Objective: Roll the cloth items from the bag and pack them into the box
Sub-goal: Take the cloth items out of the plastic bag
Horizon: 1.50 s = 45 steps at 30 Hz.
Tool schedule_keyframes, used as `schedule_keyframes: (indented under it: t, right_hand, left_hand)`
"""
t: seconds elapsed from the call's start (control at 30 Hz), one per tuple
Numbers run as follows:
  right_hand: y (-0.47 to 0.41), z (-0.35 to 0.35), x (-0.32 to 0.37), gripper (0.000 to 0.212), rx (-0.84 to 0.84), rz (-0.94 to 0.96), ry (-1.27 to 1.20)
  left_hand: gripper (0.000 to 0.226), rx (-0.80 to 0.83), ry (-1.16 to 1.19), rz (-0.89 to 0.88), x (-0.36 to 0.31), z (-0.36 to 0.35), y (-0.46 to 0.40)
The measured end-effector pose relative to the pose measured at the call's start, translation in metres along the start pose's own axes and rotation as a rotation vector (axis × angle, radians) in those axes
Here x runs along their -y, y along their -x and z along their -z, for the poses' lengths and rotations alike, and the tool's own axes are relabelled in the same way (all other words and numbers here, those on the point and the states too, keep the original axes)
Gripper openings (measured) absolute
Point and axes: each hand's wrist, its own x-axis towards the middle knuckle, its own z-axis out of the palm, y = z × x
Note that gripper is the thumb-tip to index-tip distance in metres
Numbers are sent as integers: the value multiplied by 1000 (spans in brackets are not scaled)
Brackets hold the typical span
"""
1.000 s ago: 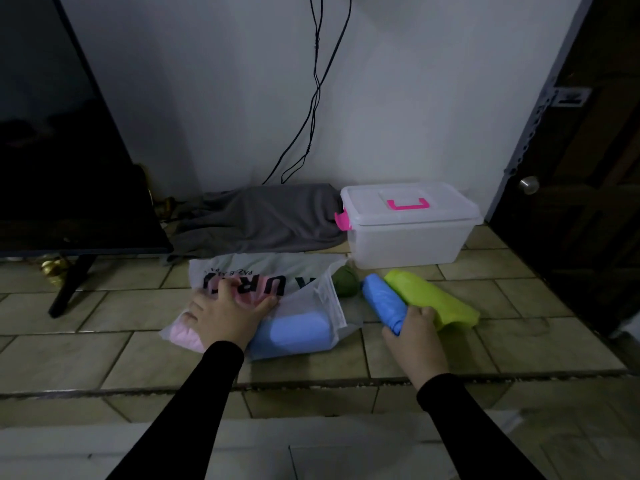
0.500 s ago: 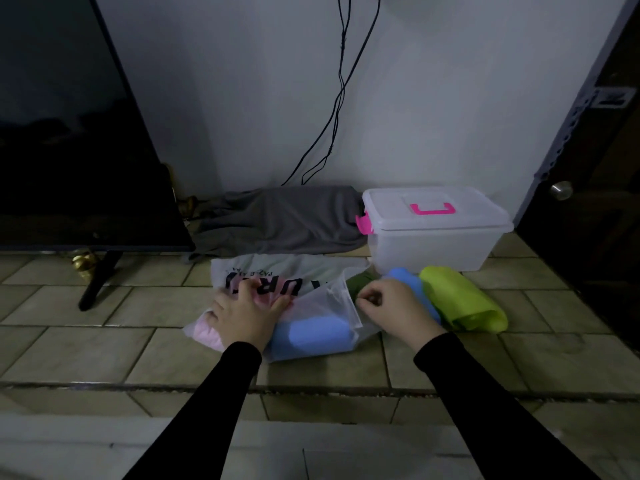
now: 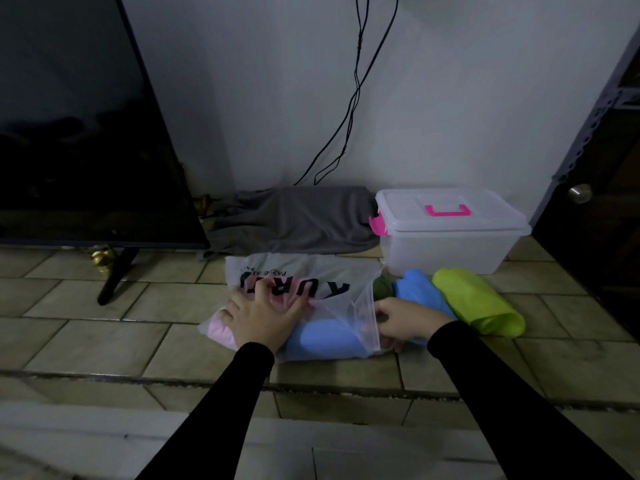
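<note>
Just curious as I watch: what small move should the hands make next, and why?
Probably the right hand should reach into the bag and draw out the blue cloth. Its fingers are at the bag's open edge, the left hand pins the bag flat, and the box has its lid on.

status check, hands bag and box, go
Left hand flat on bag, pinning it. Right hand at bag mouth, grip unclear. Blue roll and green roll out on floor. Box lid shut, nothing packed yet.

Dim, bluish, soft wide-angle view.
</note>
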Motion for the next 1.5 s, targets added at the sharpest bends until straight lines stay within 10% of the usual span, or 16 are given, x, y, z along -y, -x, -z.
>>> schedule_keyframes:
  t: [0.4, 0.8, 1.17, 1.4, 1.5]
  right_hand:
    - [-8, -12, -2, 25, 55, 74, 120]
    - [50, -17, -46, 47, -867, 30, 37]
    - [35, -47, -77, 54, -977, -173, 20]
    - [29, -18, -44, 53, -732, -466, 348]
    - [24, -4, -21, 46, -880, -228, 478]
  left_hand:
    - [88, 37, -30, -6, 0, 2, 2]
    - [89, -7, -29, -25, 1, -6, 1]
    - [78, -16, 11, -36, 5, -7, 0]
    - [69, 10, 24, -91, 11, -2, -9]
    - [61, 23, 11, -118, 15, -1, -17]
